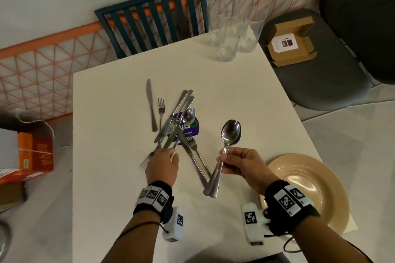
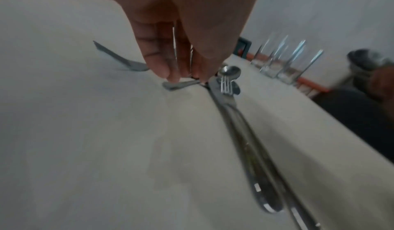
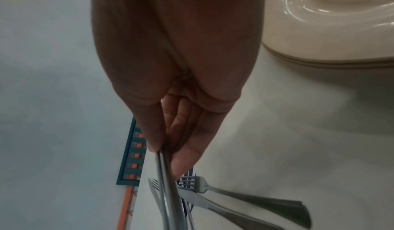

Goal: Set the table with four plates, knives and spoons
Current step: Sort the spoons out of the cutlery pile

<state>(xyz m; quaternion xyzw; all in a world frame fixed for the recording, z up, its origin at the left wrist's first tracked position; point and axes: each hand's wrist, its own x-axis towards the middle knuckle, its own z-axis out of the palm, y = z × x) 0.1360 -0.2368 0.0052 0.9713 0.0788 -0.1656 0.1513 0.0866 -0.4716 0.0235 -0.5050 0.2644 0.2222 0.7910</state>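
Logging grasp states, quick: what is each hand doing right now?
Left hand: pinching cutlery from the pile.
Right hand: gripping a bunch of spoons.

White square table, matte top. Near its middle a round purple sticker, largely covered by a loose heap of cutlery — knives, forks and one spoon crossing each other. A single knife lies just left of the heap, a fork beside it. Far right corner: a cluster of clear glasses, upright, close together. Near right edge — a stack of beige plates, its rim overhanging the table edge.
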